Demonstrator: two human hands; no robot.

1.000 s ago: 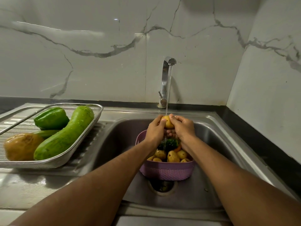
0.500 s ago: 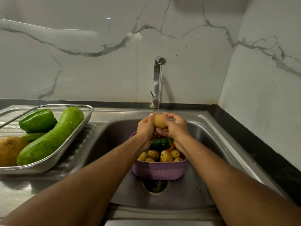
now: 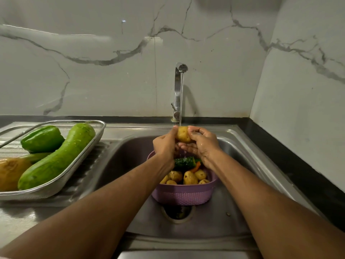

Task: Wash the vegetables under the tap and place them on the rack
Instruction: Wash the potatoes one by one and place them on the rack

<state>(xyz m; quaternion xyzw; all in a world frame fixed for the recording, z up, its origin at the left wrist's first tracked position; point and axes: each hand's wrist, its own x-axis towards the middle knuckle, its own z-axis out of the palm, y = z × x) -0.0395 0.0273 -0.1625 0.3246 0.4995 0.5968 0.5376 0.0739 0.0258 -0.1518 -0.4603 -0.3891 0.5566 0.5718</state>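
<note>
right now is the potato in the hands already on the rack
No, both the left hand and right hand hold the potato under the tap stream, over the purple basket.

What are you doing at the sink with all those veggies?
A person's left hand and right hand hold a small yellow potato under the running steel tap. More potatoes wait in the purple plastic basket. A long green gourd already lies on the metal wire rack.
</note>
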